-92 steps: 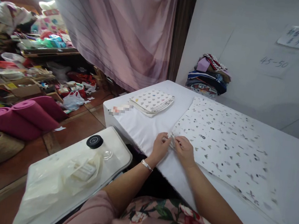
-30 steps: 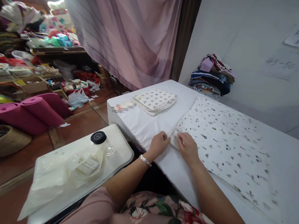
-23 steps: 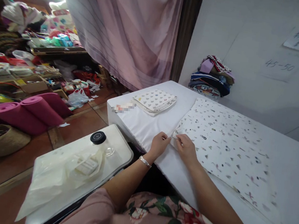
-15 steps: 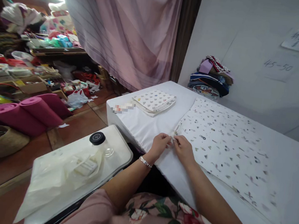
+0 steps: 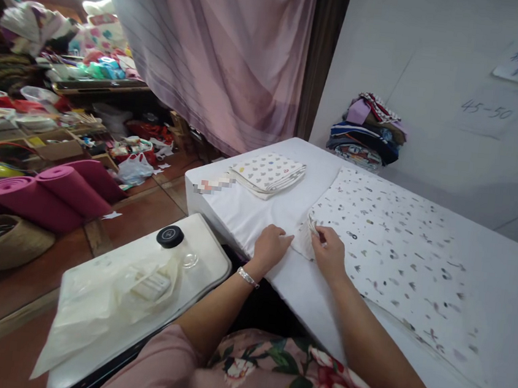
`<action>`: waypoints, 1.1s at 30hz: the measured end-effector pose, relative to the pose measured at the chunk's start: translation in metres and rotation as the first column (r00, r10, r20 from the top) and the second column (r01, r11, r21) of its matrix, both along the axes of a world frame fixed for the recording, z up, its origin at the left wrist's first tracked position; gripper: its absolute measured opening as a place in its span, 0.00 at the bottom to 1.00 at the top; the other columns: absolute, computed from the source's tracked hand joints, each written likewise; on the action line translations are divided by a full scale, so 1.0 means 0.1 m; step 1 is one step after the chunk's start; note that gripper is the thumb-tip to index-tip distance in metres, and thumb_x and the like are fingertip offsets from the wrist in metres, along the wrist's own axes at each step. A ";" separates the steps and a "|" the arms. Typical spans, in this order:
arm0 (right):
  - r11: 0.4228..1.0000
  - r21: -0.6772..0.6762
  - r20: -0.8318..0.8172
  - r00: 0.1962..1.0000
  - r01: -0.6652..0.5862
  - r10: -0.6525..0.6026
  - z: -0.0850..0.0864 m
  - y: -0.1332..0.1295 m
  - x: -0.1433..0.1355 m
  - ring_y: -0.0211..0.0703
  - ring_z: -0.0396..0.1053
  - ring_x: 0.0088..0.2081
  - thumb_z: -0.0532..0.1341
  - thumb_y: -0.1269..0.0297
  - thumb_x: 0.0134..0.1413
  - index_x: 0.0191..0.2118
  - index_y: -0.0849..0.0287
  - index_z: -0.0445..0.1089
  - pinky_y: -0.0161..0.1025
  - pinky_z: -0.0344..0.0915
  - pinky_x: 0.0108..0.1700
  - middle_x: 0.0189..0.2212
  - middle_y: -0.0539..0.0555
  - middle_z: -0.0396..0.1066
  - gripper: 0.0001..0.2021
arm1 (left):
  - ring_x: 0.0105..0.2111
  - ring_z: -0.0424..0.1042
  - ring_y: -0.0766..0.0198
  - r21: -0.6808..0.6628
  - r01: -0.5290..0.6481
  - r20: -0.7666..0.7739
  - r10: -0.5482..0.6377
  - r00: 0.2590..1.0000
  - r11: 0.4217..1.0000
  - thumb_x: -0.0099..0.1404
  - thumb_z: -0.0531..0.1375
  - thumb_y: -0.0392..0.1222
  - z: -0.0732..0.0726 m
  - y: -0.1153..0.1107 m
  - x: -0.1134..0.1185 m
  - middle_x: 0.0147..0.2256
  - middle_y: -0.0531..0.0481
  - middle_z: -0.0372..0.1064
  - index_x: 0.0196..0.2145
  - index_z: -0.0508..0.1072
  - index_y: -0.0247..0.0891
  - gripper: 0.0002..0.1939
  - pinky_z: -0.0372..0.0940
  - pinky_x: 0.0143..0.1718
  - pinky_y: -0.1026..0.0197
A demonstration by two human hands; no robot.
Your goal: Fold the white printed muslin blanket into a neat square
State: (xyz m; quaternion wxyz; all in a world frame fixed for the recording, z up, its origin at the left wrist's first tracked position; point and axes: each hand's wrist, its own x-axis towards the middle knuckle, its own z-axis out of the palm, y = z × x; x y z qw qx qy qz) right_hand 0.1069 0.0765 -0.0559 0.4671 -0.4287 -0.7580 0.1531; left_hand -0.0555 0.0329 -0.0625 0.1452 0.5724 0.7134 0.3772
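A large white cloth (image 5: 387,244) printed with small dark motifs lies spread over the white-covered table (image 5: 505,269). Its near-left corner is lifted and folded back, showing layers, and my right hand (image 5: 329,251) is closed in a pinch on that corner's edge. Just left of the cloth, my left hand (image 5: 272,246) rests low over the white cover with nothing visible in it. Its fingers point toward the cloth and are partly hidden. Farther back on the table sits a folded cloth (image 5: 268,173) with grey cloud-like prints.
To my left, a white stand (image 5: 209,250) holds a black round lid (image 5: 170,236) and a pale plastic bag (image 5: 104,301). Rolled pink mats (image 5: 50,194) lie on the floor. Folded clothes (image 5: 367,134) are stacked by the wall, and a pink curtain (image 5: 237,50) hangs behind.
My hands, together at the cloth's corner before, have moved apart. The left has let go and shifted left; the right has moved slightly right, with the corner lifted and turned back.
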 end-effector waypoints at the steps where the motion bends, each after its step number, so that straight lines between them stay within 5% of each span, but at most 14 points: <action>1: 1.000 0.022 0.015 1.000 0.000 0.000 0.02 -0.01 0.00 0.41 0.65 0.32 0.54 0.66 0.54 0.38 0.57 0.67 0.38 0.63 0.37 0.31 0.52 0.67 0.07 | 0.37 0.66 0.57 -0.015 0.012 -0.065 -0.013 0.998 1.000 0.58 0.58 0.51 0.00 -0.01 0.01 0.34 0.45 0.68 0.30 0.73 0.38 0.13 0.59 0.40 0.57; 6: 0.994 0.103 0.099 0.995 -0.036 0.026 0.04 -0.05 -0.01 0.44 0.66 0.38 0.52 0.68 0.55 0.40 0.57 0.66 0.41 0.64 0.42 0.35 0.55 0.68 0.09 | 0.38 0.64 0.55 -0.091 0.041 -0.174 -0.056 0.983 0.995 0.55 0.59 0.40 0.00 0.04 0.13 0.32 0.44 0.66 0.24 0.68 0.38 0.05 0.58 0.42 0.56; 9: 0.990 0.132 0.115 0.993 -0.045 0.030 0.05 -0.05 0.00 0.44 0.66 0.39 0.51 0.70 0.55 0.41 0.57 0.66 0.42 0.64 0.43 0.37 0.56 0.69 0.10 | 0.32 0.65 0.60 -0.089 0.029 0.001 -0.029 1.000 0.996 0.53 0.58 0.36 0.01 0.10 0.17 0.27 0.48 0.65 0.22 0.65 0.39 0.05 0.60 0.37 0.59; 11: 0.988 0.147 0.119 0.993 -0.035 0.018 0.05 -0.05 0.01 0.44 0.66 0.40 0.51 0.70 0.55 0.41 0.57 0.66 0.42 0.64 0.44 0.37 0.56 0.68 0.11 | 0.27 0.64 0.64 -0.082 0.034 0.249 -0.012 0.968 0.996 0.53 0.58 0.37 0.02 0.13 0.17 0.23 0.51 0.64 0.22 0.63 0.38 0.06 0.61 0.33 0.61; 14: 0.987 0.157 0.137 0.991 -0.032 0.010 0.05 -0.07 0.00 0.44 0.66 0.41 0.51 0.71 0.55 0.42 0.58 0.66 0.42 0.64 0.45 0.38 0.57 0.68 0.11 | 0.24 0.64 0.68 -0.057 0.076 0.668 -0.019 0.743 0.995 0.53 0.58 0.39 0.04 0.14 0.19 0.21 0.55 0.60 0.21 0.61 0.37 0.08 0.64 0.30 0.63; 17: 0.987 0.139 0.192 0.980 -0.083 0.056 0.04 -0.09 -0.05 0.45 0.66 0.41 0.51 0.71 0.56 0.41 0.58 0.66 0.41 0.64 0.45 0.37 0.57 0.69 0.10 | 0.24 0.64 0.70 0.026 0.079 0.845 -0.064 0.531 0.997 0.51 0.60 0.40 0.06 0.11 0.25 0.22 0.56 0.59 0.22 0.62 0.36 0.10 0.66 0.30 0.63; 28: 0.992 0.066 0.162 0.983 -0.103 0.091 0.05 -0.15 -0.12 0.45 0.65 0.43 0.51 0.69 0.57 0.42 0.57 0.67 0.43 0.64 0.46 0.39 0.57 0.69 0.11 | 0.30 0.67 0.68 0.080 0.064 0.920 -0.098 0.380 0.995 0.50 0.64 0.45 0.11 0.02 0.32 0.27 0.52 0.64 0.27 0.66 0.33 0.14 0.68 0.36 0.61; 33: 0.988 0.010 0.147 0.978 -0.154 0.151 0.01 -0.16 -0.15 0.46 0.65 0.44 0.52 0.71 0.53 0.42 0.56 0.68 0.44 0.64 0.47 0.40 0.57 0.68 0.13 | 0.27 0.66 0.70 0.028 0.005 0.926 -0.028 0.377 1.000 0.48 0.66 0.48 0.09 0.08 0.32 0.26 0.54 0.63 0.28 0.64 0.34 0.18 0.66 0.31 0.64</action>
